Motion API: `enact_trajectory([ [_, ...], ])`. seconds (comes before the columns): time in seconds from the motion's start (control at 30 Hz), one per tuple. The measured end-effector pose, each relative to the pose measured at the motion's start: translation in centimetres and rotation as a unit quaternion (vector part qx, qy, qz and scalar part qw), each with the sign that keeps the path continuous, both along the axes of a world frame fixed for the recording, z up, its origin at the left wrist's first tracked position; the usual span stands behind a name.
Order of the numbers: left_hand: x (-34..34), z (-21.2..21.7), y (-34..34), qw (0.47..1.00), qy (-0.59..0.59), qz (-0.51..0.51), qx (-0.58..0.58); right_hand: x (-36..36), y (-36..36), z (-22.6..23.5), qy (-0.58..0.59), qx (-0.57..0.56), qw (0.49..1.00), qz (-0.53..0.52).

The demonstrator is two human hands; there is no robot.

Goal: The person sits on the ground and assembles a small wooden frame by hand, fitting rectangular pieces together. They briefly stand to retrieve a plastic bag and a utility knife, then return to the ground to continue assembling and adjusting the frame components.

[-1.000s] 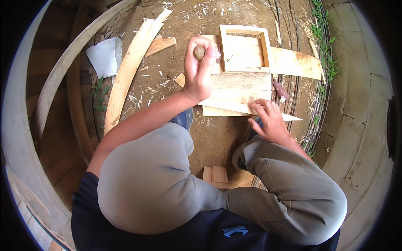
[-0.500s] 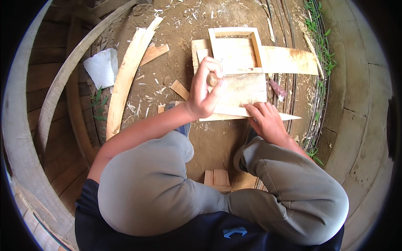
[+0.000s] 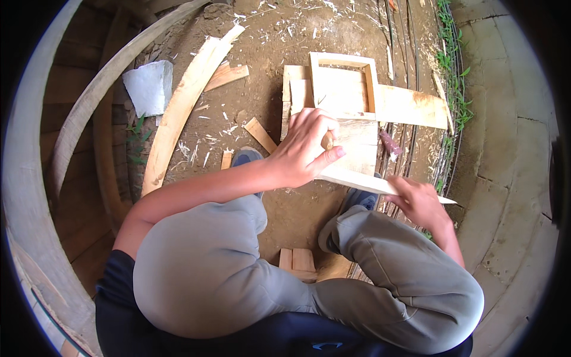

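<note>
Strip of pale wood [image 3: 357, 179] slants past the near edge of a wooden board [image 3: 361, 134], its pointed end reaching out to the right above the ground [image 3: 256, 89]; the right hand [image 3: 421, 202] grips it short of that point, thumb and fingers closed around the wood. The left hand [image 3: 302, 152], by the board's near left corner, is curled round a wooden handle [image 3: 327, 141], thumb stretched out along the strip; whatever the handle carries is hidden, as is the strip's other end, so whether that end touches the board cannot be told.

Half a second earlier the strip lay along the board's near edge with the right hand's fingers spread over it; now its pointed end has swung nearer the person, the right hand has followed, and the left hand has dropped from over the board toward that same near edge.

A small open wooden frame [image 3: 370, 86] sits at the board's far edge, as before; a plank [image 3: 413, 106] juts out beyond the right edge, with a reddish-brown cone [image 3: 389, 144] just beside that edge; off the left edge, a long curved plank [image 3: 184, 113] and a white slab [image 3: 148, 89] lie apart on the ground.
</note>
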State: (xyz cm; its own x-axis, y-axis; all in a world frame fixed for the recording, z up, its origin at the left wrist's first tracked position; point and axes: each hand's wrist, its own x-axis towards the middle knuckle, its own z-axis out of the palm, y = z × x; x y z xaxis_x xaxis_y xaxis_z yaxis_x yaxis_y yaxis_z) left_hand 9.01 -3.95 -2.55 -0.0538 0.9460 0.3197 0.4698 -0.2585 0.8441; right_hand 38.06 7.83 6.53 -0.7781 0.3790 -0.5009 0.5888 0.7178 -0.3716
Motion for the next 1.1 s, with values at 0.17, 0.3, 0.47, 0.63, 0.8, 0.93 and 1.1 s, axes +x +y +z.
enact_trajectory([
  [0.17,-0.1,0.0,-0.4,1.0,0.013,-0.011,-0.002,4.5,4.6,8.0,-0.114,-0.056,0.985,-0.116],
  [0.3,-0.1,-0.6,0.0,0.999,-0.023,-0.028,0.033,8.3,6.8,11.0,-0.011,-0.054,0.957,-0.285],
  [0.47,0.2,-1.0,-0.2,0.998,-0.048,0.001,0.028,1.8,7.8,9.7,0.09,0.009,0.975,-0.201],
  [0.63,0.9,-1.0,0.7,0.997,-0.053,0.021,0.051,-5.7,7.2,9.3,0.028,-0.116,0.958,-0.261],
  [0.8,1.2,-1.3,0.8,0.995,-0.051,0.034,0.075,-8.4,7.0,8.8,0.074,-0.098,0.976,-0.178],
  [0.93,1.2,-1.5,0.8,0.994,-0.063,0.043,0.08,-9.9,8.0,6.7,0.099,-0.016,0.981,-0.168],
  [1.1,-0.5,-1.0,1.0,0.972,-0.218,0.08,0.023,-8.3,10.1,1.4,0.082,0.049,0.975,-0.201],
])
